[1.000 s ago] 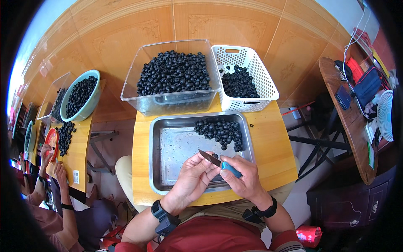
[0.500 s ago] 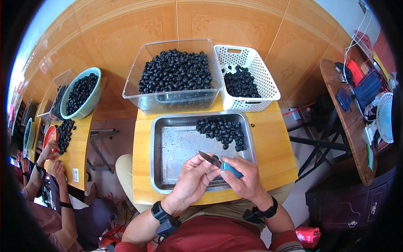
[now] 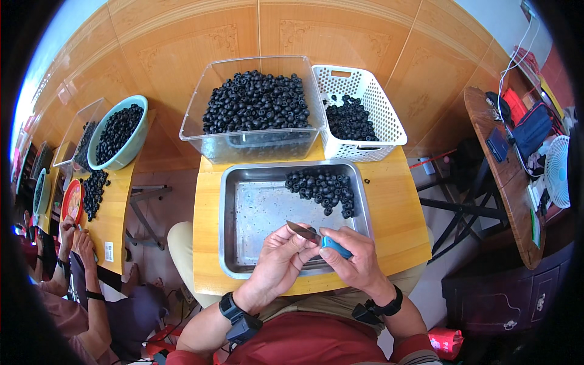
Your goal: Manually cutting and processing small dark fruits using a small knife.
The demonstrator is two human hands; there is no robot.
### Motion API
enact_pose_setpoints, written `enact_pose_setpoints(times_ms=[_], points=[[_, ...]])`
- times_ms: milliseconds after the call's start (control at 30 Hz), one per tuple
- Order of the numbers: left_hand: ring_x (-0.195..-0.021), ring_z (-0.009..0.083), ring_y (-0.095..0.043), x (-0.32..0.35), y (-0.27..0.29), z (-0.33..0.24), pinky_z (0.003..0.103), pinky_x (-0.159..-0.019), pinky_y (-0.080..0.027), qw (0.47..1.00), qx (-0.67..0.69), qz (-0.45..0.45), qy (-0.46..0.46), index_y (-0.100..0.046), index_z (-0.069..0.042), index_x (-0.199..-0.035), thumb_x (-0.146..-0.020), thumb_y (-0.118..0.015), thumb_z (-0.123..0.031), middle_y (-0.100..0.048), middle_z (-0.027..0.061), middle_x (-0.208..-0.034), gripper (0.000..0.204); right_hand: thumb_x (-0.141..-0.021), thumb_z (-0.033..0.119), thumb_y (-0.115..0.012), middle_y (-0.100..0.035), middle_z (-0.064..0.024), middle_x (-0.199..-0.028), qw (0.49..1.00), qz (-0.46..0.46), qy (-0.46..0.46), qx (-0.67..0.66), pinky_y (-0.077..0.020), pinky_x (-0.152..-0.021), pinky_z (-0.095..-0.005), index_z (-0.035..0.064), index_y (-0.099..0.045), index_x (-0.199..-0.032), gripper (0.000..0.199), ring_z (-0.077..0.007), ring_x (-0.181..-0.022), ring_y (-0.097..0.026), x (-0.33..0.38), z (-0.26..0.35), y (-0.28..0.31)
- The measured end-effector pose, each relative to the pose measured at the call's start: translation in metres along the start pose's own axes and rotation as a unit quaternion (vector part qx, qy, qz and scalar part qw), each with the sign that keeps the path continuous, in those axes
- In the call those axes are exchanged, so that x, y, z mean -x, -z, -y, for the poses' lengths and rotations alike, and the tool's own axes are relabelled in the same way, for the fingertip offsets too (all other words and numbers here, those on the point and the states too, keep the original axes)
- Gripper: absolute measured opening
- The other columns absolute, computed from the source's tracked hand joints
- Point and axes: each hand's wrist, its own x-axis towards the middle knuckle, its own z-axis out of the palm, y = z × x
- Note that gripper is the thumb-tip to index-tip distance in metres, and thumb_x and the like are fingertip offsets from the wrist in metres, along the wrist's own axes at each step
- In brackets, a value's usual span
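Over the front of a metal tray [image 3: 252, 176], my right hand [image 3: 359, 255] grips the blue handle of a knife [image 3: 334, 246]. The knife's dark blade points up and left across the fingers of my left hand [image 3: 278, 258]. Those fingers are pinched around a small dark round fruit [image 3: 312, 230], partly hidden behind the blade. A heap of black, olive-like fruits [image 3: 322, 191], some showing a round hole, lies in the tray's far right corner.
Behind the tray stand a clear plastic bin [image 3: 261, 143] full of black fruits and a white perforated basket [image 3: 380, 115] holding fewer. One loose fruit [image 3: 367, 180] lies right of the tray. At left, a co-worker's hands [image 3: 82, 243] work beside a red plate [image 3: 72, 201] and green bowl [image 3: 126, 156].
My hands and the knife stay in nearly the same place, with the blade shifted slightly against the fruit. At left, the co-worker's hands have drawn down from the red plate.
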Motion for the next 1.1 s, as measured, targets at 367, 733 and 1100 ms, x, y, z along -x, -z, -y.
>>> enact_pose_setpoints(times_ms=[367, 733, 1100], points=[[-0.088, 0.0136, -0.067, 0.011, -0.021, -0.017, 0.035, -0.086, -0.06, 0.997, -0.07, 0.03, -0.03, -0.063, -0.001, -0.107, -0.098, -0.06, -0.01, -0.069, 0.0074, -0.097, 0.014, -0.095, 0.023, -0.065, -0.065, -0.0084, -0.085, 0.99, -0.084, -0.083, -0.078, -0.0456, -0.064, -0.028, -0.003, -0.065, -0.118, 0.035, -0.0127, -0.073, -0.058, -0.002, -0.006, 0.011], [-0.086, 0.0123, -0.067, 0.012, -0.013, -0.011, 0.03, -0.079, -0.059, 0.996, -0.094, 0.002, 0.002, -0.061, -0.003, -0.107, -0.097, -0.062, -0.009, -0.069, 0.0068, -0.098, 0.012, -0.087, 0.02, -0.075, -0.062, -0.0052, -0.078, 0.992, 0.052, -0.012, -0.114, -0.042, -0.059, -0.0264, -0.0006, -0.068, -0.112, 0.033, -0.012, -0.068, -0.055, -0.013, 0.009, -0.002], [-0.08, 0.0103, -0.065, 0.002, 0.002, -0.006, 0.024, -0.074, -0.057, 0.953, -0.299, -0.052, -0.013, -0.062, -0.002, -0.104, -0.094, -0.066, -0.006, -0.069, 0.0067, -0.097, 0.012, -0.085, 0.019, -0.074, -0.062, -0.0093, -0.078, 0.985, -0.166, -0.038, 0.039, -0.0466, -0.063, -0.0299, -0.0034, -0.068, -0.101, 0.028, -0.0158, -0.067, -0.057, -0.075, -0.025, 0.039]])
